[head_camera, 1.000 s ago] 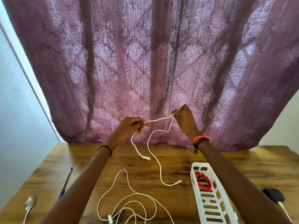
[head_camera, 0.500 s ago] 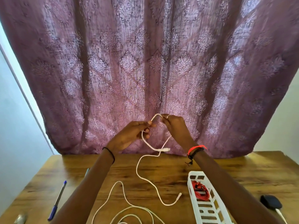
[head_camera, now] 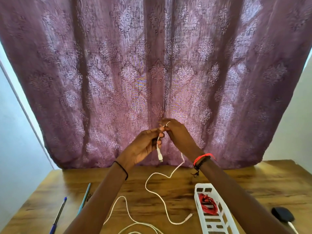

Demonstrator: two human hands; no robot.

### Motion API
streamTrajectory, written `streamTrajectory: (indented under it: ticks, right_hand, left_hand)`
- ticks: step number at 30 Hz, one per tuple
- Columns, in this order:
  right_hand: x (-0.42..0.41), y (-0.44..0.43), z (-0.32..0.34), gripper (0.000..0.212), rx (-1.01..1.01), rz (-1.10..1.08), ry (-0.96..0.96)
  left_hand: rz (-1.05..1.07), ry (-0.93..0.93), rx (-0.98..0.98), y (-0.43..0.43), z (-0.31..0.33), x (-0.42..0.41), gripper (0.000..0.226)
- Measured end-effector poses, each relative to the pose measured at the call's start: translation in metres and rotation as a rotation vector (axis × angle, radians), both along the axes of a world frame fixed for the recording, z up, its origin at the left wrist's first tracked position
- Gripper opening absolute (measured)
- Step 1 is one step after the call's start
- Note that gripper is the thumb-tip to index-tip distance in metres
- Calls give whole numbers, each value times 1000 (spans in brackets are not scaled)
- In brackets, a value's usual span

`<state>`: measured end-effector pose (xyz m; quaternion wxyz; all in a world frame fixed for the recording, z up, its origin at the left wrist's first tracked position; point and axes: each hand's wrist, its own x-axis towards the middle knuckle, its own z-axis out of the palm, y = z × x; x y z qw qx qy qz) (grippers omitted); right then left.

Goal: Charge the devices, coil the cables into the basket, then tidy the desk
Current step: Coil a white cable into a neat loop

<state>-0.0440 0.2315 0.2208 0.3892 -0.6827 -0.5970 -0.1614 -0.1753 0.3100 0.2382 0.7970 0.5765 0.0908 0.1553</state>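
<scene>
My left hand (head_camera: pixel 143 146) and my right hand (head_camera: pixel 175 130) are raised together above the desk's far edge, both pinching a white cable (head_camera: pixel 158 195). One plug end (head_camera: pixel 160 154) hangs down from my left fingers. The rest of the cable drops behind my right wrist and snakes across the wooden desk (head_camera: pixel 253 179), its other plug lying near the basket. A second white cable (head_camera: pixel 128 211) loops at the front. The white slotted basket (head_camera: pixel 217 222) lies front right and holds a coiled red cable (head_camera: pixel 208 205).
A blue pen (head_camera: pixel 58 216) and a teal pen (head_camera: pixel 84 198) lie at the front left. A dark device (head_camera: pixel 282 215) with a white cable plugged in sits at the right front. A purple curtain (head_camera: pixel 152 73) hangs behind the desk.
My hands have come together, from a hand's width apart to touching. The cable's short end has been folded down and now hangs from my left hand. The view has tilted upward.
</scene>
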Motion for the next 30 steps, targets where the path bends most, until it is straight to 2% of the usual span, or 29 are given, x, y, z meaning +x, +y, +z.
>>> streamTrajectory:
  ticks: [2,4,7,10,12,15,18,21,26,28,30]
  right_hand:
    - [2,-2,2,34,-70,-36,256]
    - [7,-1,1,26,-8,-62,441]
    - [14,-3,7,21,5,-147,385]
    - [14,-4,8,22,-49,-153,461]
    - [11,-3,3,22,-107,-139,449]
    - [9,-3,-7,15,-92,-144,395]
    - [3,-4,-14,6,11,-124,469]
    - [-4,-11,-17,13,172,-77,605]
    - [-7,-15,-27,9,182,-17,636]
    - [-6,-13,-30,7,135,-51,546]
    - [-7,-10,-33,16,80,-79,402]
  left_hand:
    - [-2,8,61,-1,2,1,23]
    - [-14,10,78,-2,1,1,29]
    - [-74,-27,-49,-8,-3,-1,31]
    - [-114,-89,-222,-16,-4,-1,31]
    - [-102,-147,-288,-17,-2,1,36]
    - [-35,-234,-372,-8,4,5,37]
    - [15,-311,-437,6,9,8,33]
    - [58,-392,-504,18,11,11,36]
    - [132,-429,-426,32,14,13,26]
    - [168,-425,-364,35,13,15,25]
    - [207,-437,-298,39,12,18,24]
